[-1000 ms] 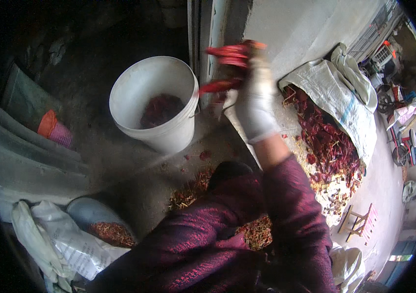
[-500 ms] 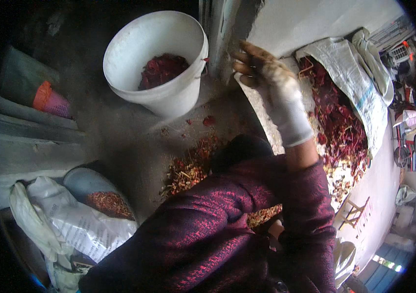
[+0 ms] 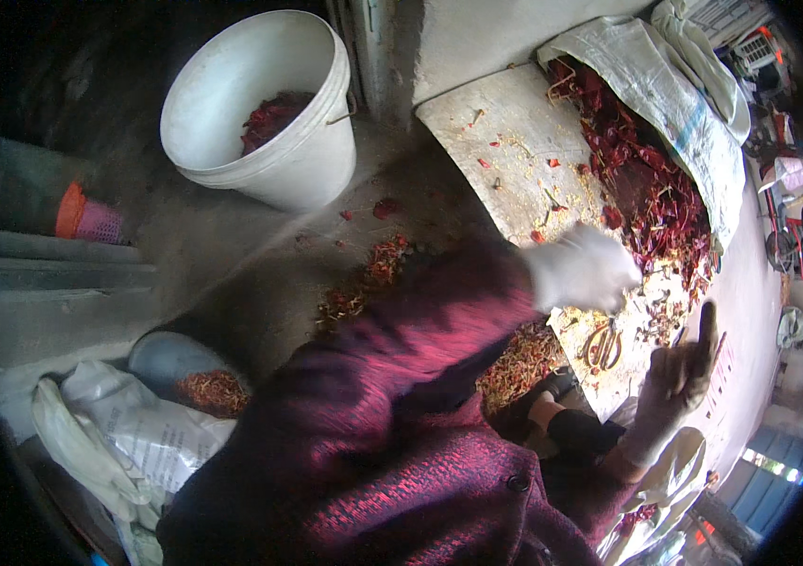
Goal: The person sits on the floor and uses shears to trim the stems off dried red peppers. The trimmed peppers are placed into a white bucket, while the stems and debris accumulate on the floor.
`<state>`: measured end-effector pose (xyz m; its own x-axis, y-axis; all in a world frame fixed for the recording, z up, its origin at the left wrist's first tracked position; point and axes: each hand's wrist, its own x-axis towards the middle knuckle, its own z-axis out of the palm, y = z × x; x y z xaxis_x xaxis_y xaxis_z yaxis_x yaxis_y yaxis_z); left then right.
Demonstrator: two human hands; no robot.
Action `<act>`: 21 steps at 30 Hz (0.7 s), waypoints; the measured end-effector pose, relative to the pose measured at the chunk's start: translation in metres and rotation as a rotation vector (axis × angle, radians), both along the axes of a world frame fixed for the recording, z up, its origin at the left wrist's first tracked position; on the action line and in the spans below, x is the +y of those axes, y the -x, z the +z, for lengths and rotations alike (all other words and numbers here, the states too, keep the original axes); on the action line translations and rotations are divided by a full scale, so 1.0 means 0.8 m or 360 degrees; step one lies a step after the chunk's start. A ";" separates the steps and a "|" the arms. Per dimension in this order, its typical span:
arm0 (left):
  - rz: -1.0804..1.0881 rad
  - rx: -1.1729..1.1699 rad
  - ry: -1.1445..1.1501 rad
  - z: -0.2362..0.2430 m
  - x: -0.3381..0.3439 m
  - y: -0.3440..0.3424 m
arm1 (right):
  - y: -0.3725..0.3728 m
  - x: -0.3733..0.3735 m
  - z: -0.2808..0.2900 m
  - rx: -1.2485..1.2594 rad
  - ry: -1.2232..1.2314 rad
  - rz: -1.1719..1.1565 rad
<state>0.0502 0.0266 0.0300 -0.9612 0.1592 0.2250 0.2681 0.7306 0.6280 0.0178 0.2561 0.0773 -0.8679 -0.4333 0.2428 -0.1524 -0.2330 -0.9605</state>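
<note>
My left hand [image 3: 585, 271], in a white glove, reaches over a pale board [image 3: 463, 113], just beside a heap of dried red chillies [image 3: 642, 174]. It is blurred, and its fingers are turned away. Close to the board's right edge, my right hand [image 3: 677, 382] is raised in a soiled glove. Its fingers are apart, one stretched upward, and I see nothing in them. Between the two hands lies a dark looped metal tool [image 3: 602, 347], perhaps scissors. The chillies spill from a white woven sack [image 3: 680, 94] onto the board, among pale seeds and scraps.
A white bucket [image 3: 331, 156] at the upper left holds some red chillies. Stems and scraps [image 3: 519, 363] lie on the floor by the board. At lower left are a grey basin [image 3: 170, 357] with chilli stems, a white sack [image 3: 137, 415] and, farther off, a pink-orange basket [image 3: 90, 217].
My right hand has moved from beside the bucket down to the right of the board. My left hand has come into sight over the board. The view has shifted, uncovering more of the board.
</note>
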 end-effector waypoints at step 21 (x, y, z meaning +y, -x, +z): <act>0.1754 -0.1321 0.0228 -0.515 -0.233 -0.143 | -0.073 0.126 -0.167 -0.0662 -0.1268 -0.0151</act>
